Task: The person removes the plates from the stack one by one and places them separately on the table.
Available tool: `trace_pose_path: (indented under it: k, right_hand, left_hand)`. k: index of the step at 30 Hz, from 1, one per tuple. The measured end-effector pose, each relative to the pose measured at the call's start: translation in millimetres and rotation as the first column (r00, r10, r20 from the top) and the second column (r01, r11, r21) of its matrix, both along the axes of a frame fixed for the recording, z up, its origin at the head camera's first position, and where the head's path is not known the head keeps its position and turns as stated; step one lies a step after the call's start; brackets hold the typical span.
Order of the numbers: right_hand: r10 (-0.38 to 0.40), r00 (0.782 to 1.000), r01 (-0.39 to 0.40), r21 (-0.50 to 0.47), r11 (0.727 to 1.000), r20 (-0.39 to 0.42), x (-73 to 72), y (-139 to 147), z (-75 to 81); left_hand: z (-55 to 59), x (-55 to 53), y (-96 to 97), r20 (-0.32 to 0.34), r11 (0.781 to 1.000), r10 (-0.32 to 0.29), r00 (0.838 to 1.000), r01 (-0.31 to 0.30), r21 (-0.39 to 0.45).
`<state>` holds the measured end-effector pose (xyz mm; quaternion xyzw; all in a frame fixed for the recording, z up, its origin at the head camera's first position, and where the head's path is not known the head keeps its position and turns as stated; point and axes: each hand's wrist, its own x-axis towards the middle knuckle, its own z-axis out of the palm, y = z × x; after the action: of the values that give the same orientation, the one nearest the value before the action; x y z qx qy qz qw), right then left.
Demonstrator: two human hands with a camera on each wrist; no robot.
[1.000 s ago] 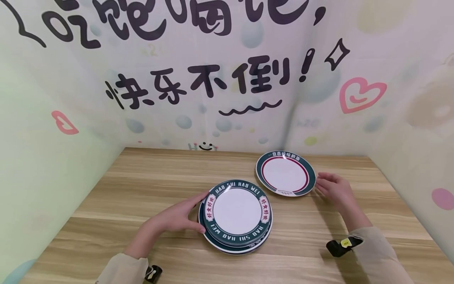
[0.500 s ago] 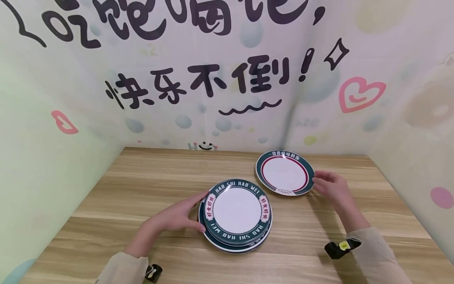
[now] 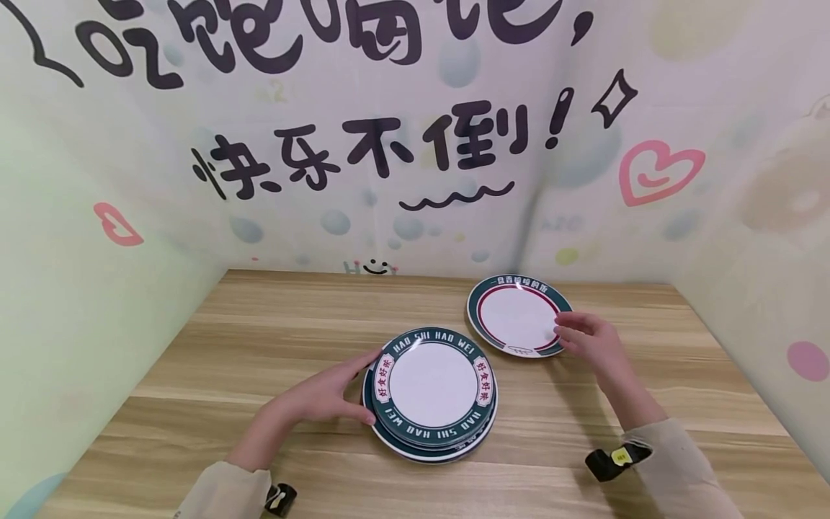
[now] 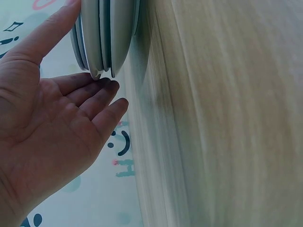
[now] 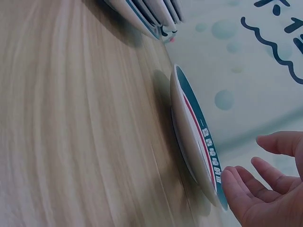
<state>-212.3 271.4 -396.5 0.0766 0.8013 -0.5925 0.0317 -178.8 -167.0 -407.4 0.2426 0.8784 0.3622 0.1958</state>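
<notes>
A stack of several plates (image 3: 433,382) stands mid-table, its top one white with a green rim lettered HAO SHI HAO WEI. My left hand (image 3: 324,395) rests against the stack's left edge, thumb and fingers spread; in the left wrist view its relaxed fingers (image 4: 102,101) lie right at the rims (image 4: 105,42). Behind and to the right lies a single plate (image 3: 519,317), green-rimmed with a red inner ring. My right hand (image 3: 591,344) overlaps this plate's right rim in the head view. In the right wrist view, loosely bent fingers (image 5: 270,175) hold nothing, close by the plate's rim (image 5: 189,127).
The wooden table (image 3: 272,317) ends at a white printed backdrop (image 3: 376,231) with large black characters. Pale side walls (image 3: 117,288) border it left and right. Black camera mounts (image 3: 617,461) sit at both wrists.
My right hand has moved left, from beside the single plate's right edge to over its rim. The left hand and the stack have stayed where they were.
</notes>
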Motion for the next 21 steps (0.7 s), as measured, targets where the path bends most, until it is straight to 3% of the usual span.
trace_pose_path:
  k: [21]
  right_hand:
    - [0.150, 0.989, -0.150, 0.136, 0.979, 0.005, 14.4, -45, 0.3]
  left_hand:
    - [1.9, 1.1, 0.8, 0.010, 1.000, -0.001, 1.000, 0.001, 0.015]
